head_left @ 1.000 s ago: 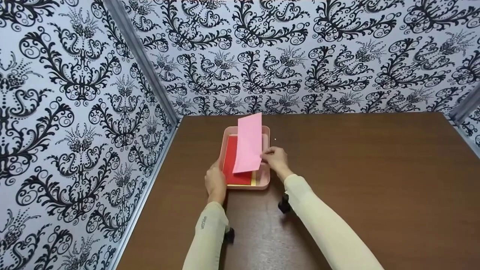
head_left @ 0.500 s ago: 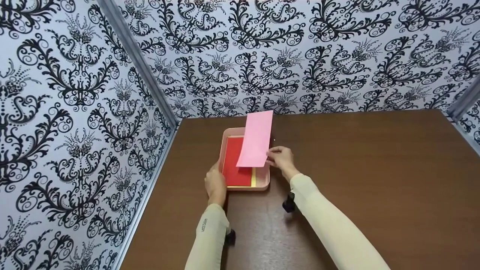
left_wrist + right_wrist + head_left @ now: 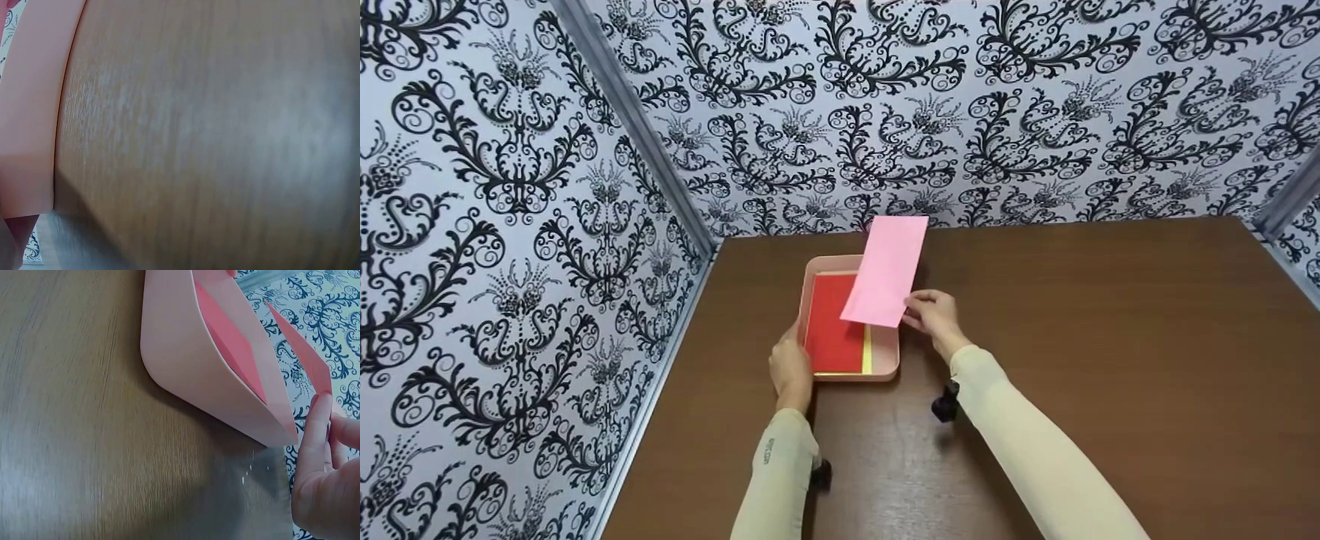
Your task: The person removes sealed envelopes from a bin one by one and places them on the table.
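Note:
A pink sheet of paper [image 3: 886, 270] is tilted up over the right part of a shallow pink tray [image 3: 855, 377]. My right hand [image 3: 934, 315] pinches it at its lower right edge, between thumb and fingers, as the right wrist view also shows beside the tray wall [image 3: 185, 360]. Inside the tray lies a red sheet [image 3: 834, 330], with a yellow strip [image 3: 868, 352] showing along its right side. My left hand [image 3: 791, 367] holds the tray's left side near the front corner. In the left wrist view the tray's wall [image 3: 34, 101] fills the left edge and the hand is mostly out of frame.
The brown wooden table [image 3: 1095, 337] stretches out to the right and in front of the tray. Patterned walls [image 3: 1035, 112] stand behind and to the left [image 3: 510, 262]. Black wrist devices [image 3: 945, 403] hang under the cream sleeves.
My right hand has moved right and slightly up with the pink sheet, which shows more of the red sheet beneath. My left hand and the tray have stayed nearly in place.

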The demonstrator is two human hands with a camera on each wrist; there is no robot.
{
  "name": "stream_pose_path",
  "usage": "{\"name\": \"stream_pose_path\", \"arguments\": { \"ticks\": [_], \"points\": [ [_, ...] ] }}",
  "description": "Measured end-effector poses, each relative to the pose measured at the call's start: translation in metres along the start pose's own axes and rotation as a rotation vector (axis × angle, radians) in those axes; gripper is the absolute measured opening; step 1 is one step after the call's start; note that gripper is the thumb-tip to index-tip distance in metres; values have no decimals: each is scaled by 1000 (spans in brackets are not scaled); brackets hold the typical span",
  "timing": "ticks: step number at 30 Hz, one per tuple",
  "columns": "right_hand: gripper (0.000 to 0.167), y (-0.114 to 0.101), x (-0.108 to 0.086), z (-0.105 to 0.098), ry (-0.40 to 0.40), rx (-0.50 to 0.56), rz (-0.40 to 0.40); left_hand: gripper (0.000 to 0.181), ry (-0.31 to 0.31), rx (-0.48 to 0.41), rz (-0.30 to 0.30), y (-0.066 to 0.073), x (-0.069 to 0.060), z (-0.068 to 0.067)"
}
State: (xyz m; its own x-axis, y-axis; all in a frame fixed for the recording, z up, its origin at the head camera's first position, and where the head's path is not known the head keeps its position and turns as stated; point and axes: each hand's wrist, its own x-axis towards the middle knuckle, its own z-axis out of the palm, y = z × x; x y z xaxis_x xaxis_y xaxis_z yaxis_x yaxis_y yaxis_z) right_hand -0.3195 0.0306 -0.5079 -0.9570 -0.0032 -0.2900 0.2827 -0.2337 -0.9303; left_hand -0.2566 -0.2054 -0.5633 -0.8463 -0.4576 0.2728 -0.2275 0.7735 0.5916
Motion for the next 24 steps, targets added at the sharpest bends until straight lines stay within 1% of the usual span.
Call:
{"name": "stream_pose_path", "arguments": {
  "ticks": [4, 8, 19, 24],
  "points": [
    [20, -2, 3, -6, 12, 20, 9, 44, -5, -3, -9, -1, 0, 1],
    [19, -4, 4, -11, 14, 37, 19, 42, -3, 6, 1, -1, 1, 1],
    [23, -10, 0, -25, 18, 44, 12, 42, -5, 29, 5, -1, 0, 1],
    [18, -9, 2, -31, 29, 82, 12, 43, -2, 22, 9, -1, 0, 1]
  ]
}}
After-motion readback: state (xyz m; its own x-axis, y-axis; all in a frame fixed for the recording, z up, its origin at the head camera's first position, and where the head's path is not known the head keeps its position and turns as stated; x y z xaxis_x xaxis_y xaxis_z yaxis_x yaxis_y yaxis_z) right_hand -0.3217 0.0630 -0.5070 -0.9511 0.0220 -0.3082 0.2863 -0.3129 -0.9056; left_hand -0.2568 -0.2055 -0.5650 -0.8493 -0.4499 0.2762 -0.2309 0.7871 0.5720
